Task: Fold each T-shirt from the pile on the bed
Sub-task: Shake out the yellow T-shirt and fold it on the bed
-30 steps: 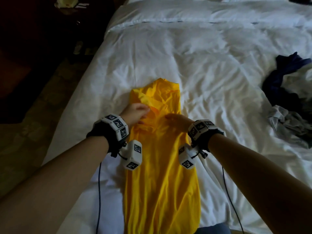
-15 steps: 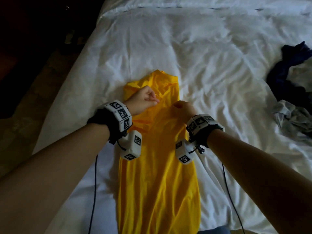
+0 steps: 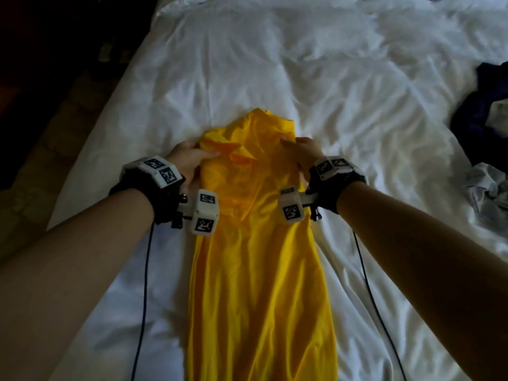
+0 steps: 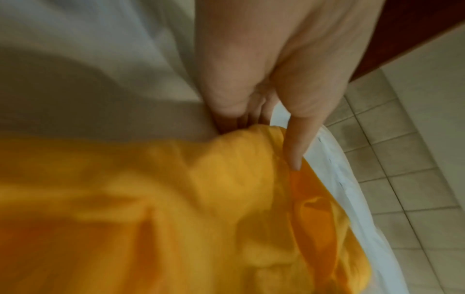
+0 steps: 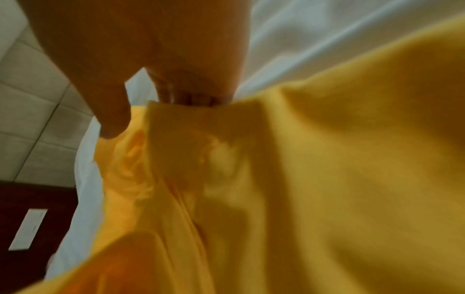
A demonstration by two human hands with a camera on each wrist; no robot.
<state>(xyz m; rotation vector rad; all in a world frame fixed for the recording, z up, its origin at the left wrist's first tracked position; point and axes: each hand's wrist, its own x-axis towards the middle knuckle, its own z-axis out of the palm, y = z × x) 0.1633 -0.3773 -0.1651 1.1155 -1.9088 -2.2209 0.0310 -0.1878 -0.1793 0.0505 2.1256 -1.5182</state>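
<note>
My left hand (image 3: pixel 189 158) grips the left edge of the yellow T-shirt (image 3: pixel 261 270) near its top: thumb on top of the cloth, fingers tucked under, as the left wrist view shows w/ the thumb (image 4: pixel 297 143) pressed on the fabric. My right hand (image 3: pixel 303 151) holds the opposite edge the same way, fingers curled under the fold, thumb (image 5: pixel 113 119) over it. Both hands sit level, one each side of the shirt. The shirt lies lengthwise as a long narrow strip on the white bed (image 3: pixel 343 105), top end bunched btwn my hands, rest running back toward me. At the far right, well apart, a pile of dark and grey clothes (image 3: pixel 483 138) sits on the bed.
</note>
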